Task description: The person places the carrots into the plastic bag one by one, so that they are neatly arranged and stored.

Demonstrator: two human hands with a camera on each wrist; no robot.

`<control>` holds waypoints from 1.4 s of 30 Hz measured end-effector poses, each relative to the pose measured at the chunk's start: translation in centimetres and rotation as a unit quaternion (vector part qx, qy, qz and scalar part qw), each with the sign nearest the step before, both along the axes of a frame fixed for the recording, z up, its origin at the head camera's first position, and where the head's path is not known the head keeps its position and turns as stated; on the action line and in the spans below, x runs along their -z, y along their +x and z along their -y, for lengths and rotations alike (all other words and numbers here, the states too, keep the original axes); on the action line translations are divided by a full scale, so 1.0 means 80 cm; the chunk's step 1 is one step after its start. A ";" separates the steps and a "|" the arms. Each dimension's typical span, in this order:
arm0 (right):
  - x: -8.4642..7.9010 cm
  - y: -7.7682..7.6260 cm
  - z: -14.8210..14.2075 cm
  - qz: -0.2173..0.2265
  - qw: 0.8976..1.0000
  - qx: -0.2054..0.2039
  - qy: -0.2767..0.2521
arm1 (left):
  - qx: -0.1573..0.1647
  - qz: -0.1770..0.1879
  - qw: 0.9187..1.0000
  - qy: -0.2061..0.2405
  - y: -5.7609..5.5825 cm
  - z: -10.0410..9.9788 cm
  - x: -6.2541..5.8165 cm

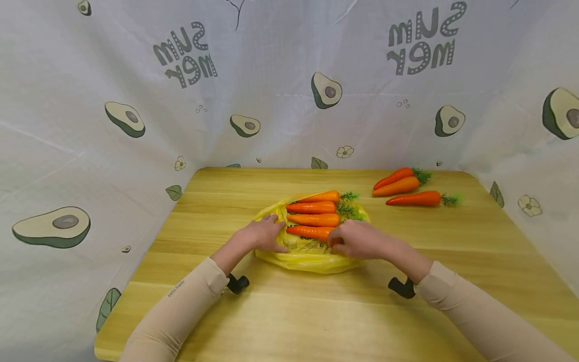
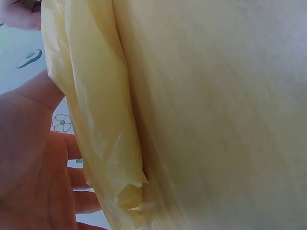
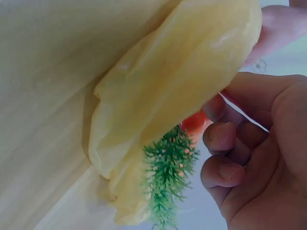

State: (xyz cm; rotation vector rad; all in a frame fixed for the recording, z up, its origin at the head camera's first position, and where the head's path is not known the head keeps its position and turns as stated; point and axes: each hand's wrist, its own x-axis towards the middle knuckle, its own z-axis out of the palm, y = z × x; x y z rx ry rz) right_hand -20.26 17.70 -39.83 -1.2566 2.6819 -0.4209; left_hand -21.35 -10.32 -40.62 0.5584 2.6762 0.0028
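Observation:
A yellow plastic bag (image 1: pixel 312 265) lies spread on the table, with several orange carrots (image 1: pixel 314 220) in a row on it, their green tops to the right. My left hand (image 1: pixel 267 234) rests on the bag's left side, fingers extended; in the left wrist view its palm faces the bag's folded edge (image 2: pixel 103 110). With curled fingers, my right hand (image 1: pixel 359 239) holds the nearest carrot (image 1: pixel 307 232) at its thick end. The right wrist view shows green carrot leaves (image 3: pixel 168 163) beside those fingers; the bag hides part of the grip.
Three more carrots (image 1: pixel 413 198) lie at the back right of the wooden table (image 1: pixel 280 322). A white sheet printed with avocados (image 1: pixel 326 90) hangs behind the table and at its sides. Black wrist mounts (image 1: pixel 237 284) sit under both forearms.

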 end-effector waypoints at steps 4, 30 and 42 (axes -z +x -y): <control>-0.006 -0.004 -0.003 -0.020 0.999 0.026 -0.008 | 0.009 -0.013 1.000 0.000 -0.001 0.000 0.003; -0.043 -0.062 -0.102 -0.078 0.981 0.176 -0.022 | 0.011 -0.022 1.000 0.001 0.001 0.000 0.014; -0.030 -0.097 -0.164 -0.072 0.974 0.216 -0.022 | 0.013 -0.025 1.000 0.000 0.002 0.001 0.013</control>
